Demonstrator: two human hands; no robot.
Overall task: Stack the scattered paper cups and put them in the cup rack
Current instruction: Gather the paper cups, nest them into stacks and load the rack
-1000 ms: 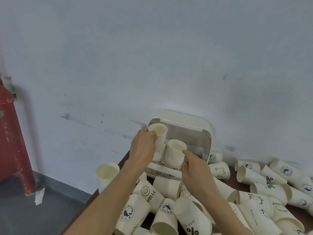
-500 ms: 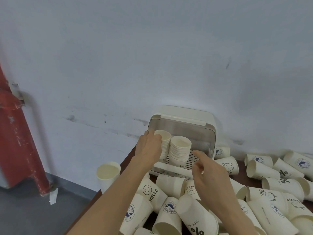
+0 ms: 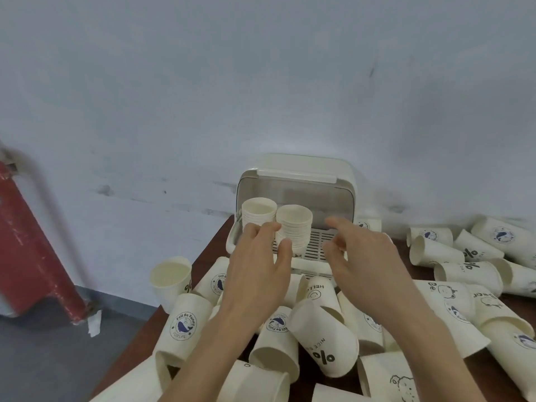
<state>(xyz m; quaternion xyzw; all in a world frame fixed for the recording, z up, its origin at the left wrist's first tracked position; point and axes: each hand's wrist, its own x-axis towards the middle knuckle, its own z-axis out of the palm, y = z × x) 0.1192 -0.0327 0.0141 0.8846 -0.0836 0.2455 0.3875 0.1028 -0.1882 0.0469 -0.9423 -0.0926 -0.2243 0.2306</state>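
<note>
I see two nested stacks of paper cups [image 3: 277,224] standing upright, side by side, at the left of the cup rack [image 3: 295,210] (lid raised for access), while my left hand [image 3: 258,268] and right hand [image 3: 365,262] hover near them, relaxed and grasping nothing.

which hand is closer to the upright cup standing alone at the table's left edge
Left. The left hand is just right of the upright cup, in front of the cup rack; the right hand is farther right.
</note>
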